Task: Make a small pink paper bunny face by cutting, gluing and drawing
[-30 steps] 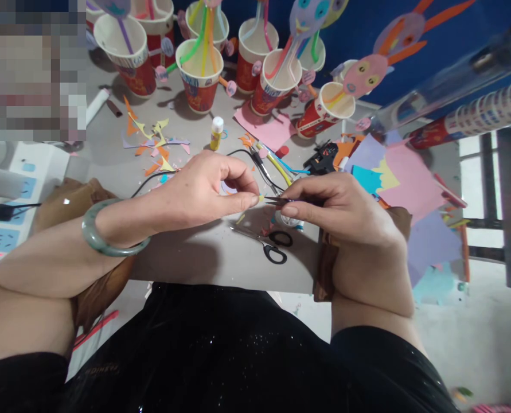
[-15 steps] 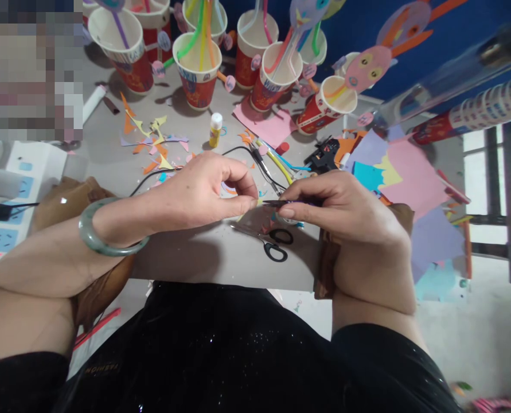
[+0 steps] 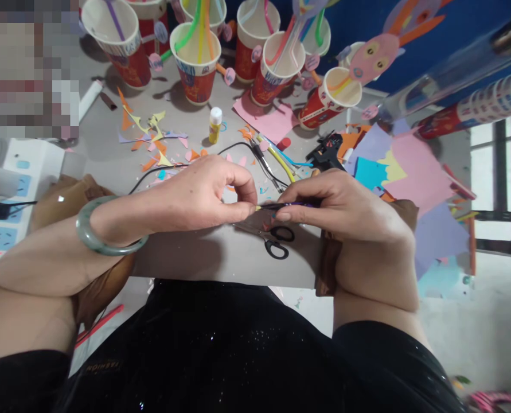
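Observation:
My left hand [image 3: 207, 192], with a green bangle at its wrist, pinches a small pale-yellow piece [image 3: 258, 207] between thumb and forefinger; most of it is hidden. Facing it, my right hand [image 3: 332, 201] is closed around a slim dark pointed tool [image 3: 276, 205] with a hint of purple along it. The tool's tip meets the yellow piece; its exact kind I cannot make out. Just below the fingertips, a pair of black-handled scissors [image 3: 276, 249] lies on the grey table [image 3: 173, 252].
Red-and-white paper cups [image 3: 195, 80] with coloured straws line the back. A glue stick [image 3: 214, 126], paper scraps [image 3: 154, 132] and a black glue gun [image 3: 324, 149] lie beyond my hands. Coloured paper sheets [image 3: 418, 166] spread at right. A power strip [image 3: 23, 189] is at left.
The dark tool's tip has moved slightly left, up to the yellow piece at my left fingertips. Both hands otherwise stay nearly in place, and the view has shifted a little.

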